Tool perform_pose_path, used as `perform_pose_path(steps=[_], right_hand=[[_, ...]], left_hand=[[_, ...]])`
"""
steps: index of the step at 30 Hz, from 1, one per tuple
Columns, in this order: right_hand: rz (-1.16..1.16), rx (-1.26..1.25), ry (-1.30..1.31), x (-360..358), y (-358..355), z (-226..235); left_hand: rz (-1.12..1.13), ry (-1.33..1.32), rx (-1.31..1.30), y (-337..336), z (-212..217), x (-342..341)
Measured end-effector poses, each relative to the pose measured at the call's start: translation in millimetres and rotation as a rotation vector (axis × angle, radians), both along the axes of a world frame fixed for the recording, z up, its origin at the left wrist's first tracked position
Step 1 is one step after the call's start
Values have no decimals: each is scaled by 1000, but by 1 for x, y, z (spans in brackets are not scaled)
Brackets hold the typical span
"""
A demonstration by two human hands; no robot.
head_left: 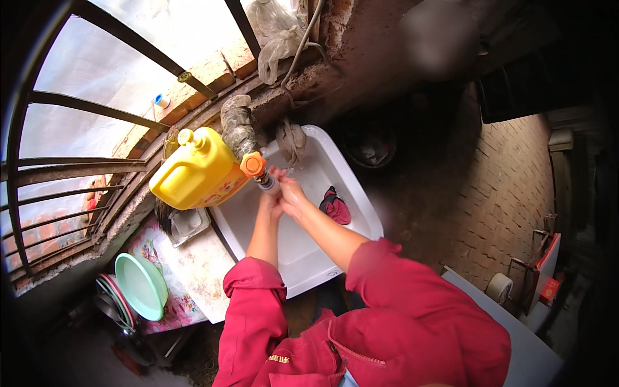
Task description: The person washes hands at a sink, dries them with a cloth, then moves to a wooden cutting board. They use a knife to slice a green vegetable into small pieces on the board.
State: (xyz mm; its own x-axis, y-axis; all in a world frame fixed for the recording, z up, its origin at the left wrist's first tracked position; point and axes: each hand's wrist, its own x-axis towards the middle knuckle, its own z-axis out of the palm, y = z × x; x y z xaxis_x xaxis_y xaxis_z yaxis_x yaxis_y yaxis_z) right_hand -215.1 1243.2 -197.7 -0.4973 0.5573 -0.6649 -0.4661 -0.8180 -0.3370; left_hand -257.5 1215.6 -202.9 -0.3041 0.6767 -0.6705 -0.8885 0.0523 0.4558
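Over the white sink (303, 251), my left hand (271, 202) and my right hand (294, 195) meet just under the tap's grey spout (270, 186). They touch each other, cupped, with fingers partly stretched out. The spout and the hands themselves hide some of the fingers, and I see no object in either hand. An orange tap handle (253, 164) sits above the spout, on a pipe wrapped in grey material (238, 126). To the right of my hands, a dark pink and black cloth (335, 208) lies in the sink.
Left of the tap stands a yellow jug (193, 171) by the barred window. A grey rag (292, 140) hangs at the sink's back edge. Lower left are a metal tray (189, 226), a stained white board (196, 274) and a mint-green basin (140, 287). Brick paving (516, 174) stretches right.
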Motion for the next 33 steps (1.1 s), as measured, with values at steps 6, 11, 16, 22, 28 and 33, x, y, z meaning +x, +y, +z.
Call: perform_pose_path(steps=[6, 11, 16, 22, 28, 33], right_hand=[[352, 1420, -664, 27, -19, -1], [480, 1677, -579, 32, 24, -18], [263, 375, -215, 7, 8, -19], [421, 222, -148, -5, 17, -65], [640, 1560, -826, 17, 7, 2], [741, 106, -383, 35, 6, 26]], left_hand=[[42, -306, 238, -9, -33, -26], [49, -236, 136, -7, -6, -7], [368, -319, 67, -22, 11, 5], [52, 405, -205, -13, 53, 37], [-25, 157, -273, -55, 55, 29], [62, 401, -336, -48, 64, 10]])
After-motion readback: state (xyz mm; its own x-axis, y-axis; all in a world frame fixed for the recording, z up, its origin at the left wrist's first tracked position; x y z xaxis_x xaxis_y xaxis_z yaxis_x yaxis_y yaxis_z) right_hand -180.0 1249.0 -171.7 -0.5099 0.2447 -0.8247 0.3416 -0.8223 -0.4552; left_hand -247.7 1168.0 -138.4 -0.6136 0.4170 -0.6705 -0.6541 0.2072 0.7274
